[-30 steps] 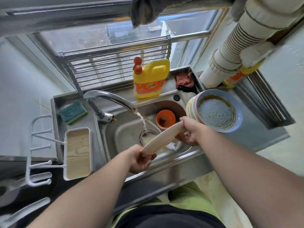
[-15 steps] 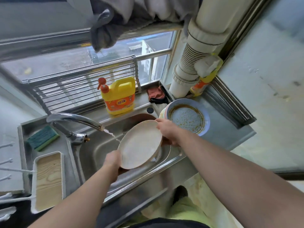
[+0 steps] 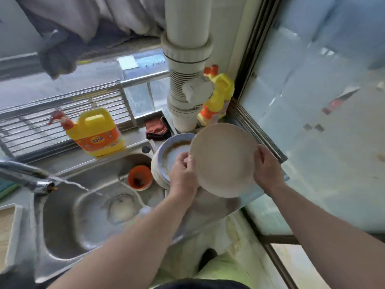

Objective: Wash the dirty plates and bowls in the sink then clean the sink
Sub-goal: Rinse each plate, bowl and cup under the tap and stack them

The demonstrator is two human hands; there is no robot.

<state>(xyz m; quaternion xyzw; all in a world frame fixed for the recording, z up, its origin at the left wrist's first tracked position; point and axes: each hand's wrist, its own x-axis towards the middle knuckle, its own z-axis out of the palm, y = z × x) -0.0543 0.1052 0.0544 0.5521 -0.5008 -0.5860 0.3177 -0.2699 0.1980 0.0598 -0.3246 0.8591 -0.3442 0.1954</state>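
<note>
Since half a second ago both hands have carried the cream plate [image 3: 223, 159] rightward, away from the stream of the faucet [image 3: 23, 174] and off the sink basin [image 3: 68, 217]; it is now above the counter at the sink's right end, partly overlapping the stack of dirty plates [image 3: 164, 161]. Being round, the plate has no long axis; its broad pale face is turned up toward the camera, tilted slightly with the far rim toward the white drain pipe [image 3: 187, 59].

At the plate's left rim, the left hand [image 3: 183, 174] has its fingers curled together and pinching the edge, knuckles toward the camera. On the opposite edge, the right hand [image 3: 267, 170] clasps the rim, fingers wrapped behind it and hidden, back of the hand showing. Both bare forearms reach up from the bottom of the view, the left crossing over the basin's front right corner, the right coming in from the lower right.

Water runs from the faucet into the basin toward the drain [image 3: 121, 207]. An orange bowl [image 3: 139, 177] sits in the basin's back right corner, just beside the plate stack. A yellow detergent jug [image 3: 98, 132] stands on the ledge behind the sink, a second yellow bottle [image 3: 218, 97] stands beside the pipe, and a reddish cloth [image 3: 156, 128] lies between them.
</note>
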